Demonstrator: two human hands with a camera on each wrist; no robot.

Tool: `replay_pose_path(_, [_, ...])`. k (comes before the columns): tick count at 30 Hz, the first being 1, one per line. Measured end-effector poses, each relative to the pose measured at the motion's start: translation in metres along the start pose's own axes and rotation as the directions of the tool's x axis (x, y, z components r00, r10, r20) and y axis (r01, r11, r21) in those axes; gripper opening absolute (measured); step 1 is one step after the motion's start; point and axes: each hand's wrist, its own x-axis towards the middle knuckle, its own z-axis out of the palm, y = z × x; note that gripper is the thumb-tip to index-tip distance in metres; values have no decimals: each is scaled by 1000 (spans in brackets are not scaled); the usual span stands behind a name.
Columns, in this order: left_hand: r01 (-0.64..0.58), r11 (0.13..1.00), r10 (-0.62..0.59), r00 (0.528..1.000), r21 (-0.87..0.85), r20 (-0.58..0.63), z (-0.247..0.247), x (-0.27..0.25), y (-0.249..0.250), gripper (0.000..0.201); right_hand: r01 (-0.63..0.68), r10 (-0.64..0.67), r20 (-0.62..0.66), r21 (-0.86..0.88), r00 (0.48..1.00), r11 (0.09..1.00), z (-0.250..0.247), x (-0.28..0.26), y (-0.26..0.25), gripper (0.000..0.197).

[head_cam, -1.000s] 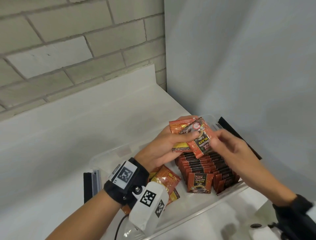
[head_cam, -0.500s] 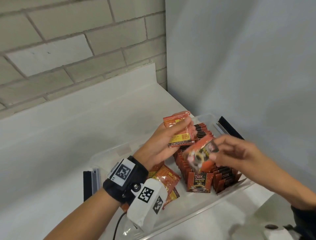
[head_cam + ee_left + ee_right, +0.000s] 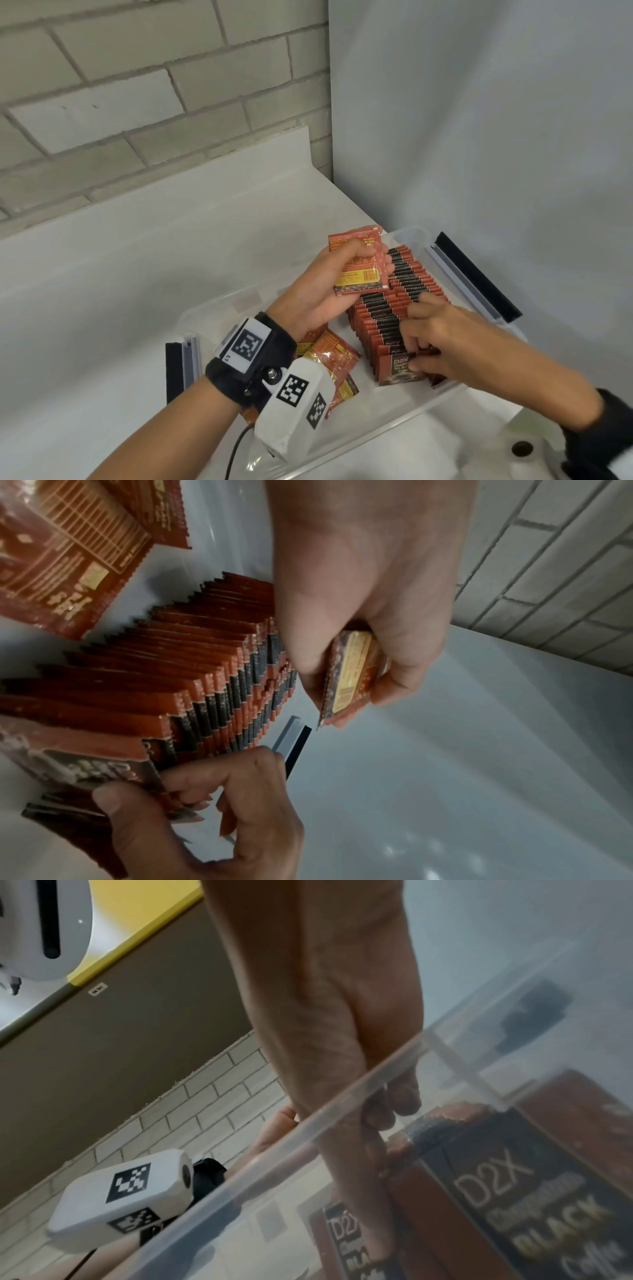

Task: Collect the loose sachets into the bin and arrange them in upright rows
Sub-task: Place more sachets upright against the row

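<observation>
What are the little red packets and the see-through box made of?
The packets look like thin shiny foil or plastic film: crinkled, with zigzag sealed edges. The box looks like clear, slightly cloudy hard plastic: packets show through its wall.

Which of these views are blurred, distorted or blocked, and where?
Head view: evenly lit and mostly sharp, wall lines bowed by the wide lens. Left wrist view: left hand looms large, loose sachets soft at the corner. Right wrist view: shot through the bin wall, hazy, with the right hand dim behind it.
</observation>
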Motion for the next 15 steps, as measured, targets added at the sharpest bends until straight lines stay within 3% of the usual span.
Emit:
replay_pose_path(8, [-4, 993, -1, 999, 119, 47, -1, 0, -2, 22, -61, 59, 65, 14, 996, 998, -3, 3, -3, 24])
replay_pose_path(15, [-22, 985, 4, 995, 173, 103, -1, 0, -3, 33, -113, 110, 25, 192, 994, 975, -6, 0, -1, 32])
